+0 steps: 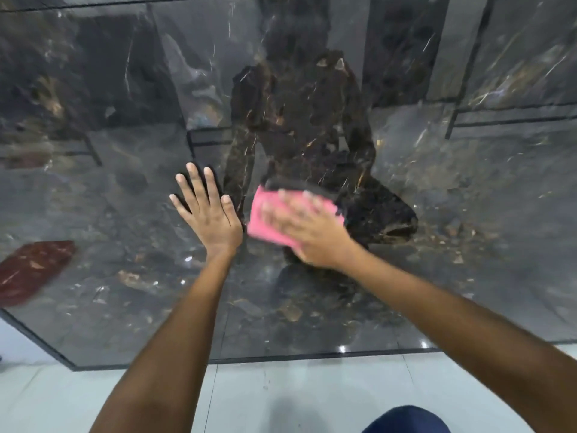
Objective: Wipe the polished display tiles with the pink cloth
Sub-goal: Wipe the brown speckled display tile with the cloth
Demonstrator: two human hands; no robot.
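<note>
Pink cloth [265, 218] pressed on dark polished tile [437, 214].
Head view: right hand [307, 232], blurred, fingers spread flat over the cloth; left hand [207, 210] splayed bare just beside it. Soft, light cloth likely slides easily; press it flat under the palm.
</note>
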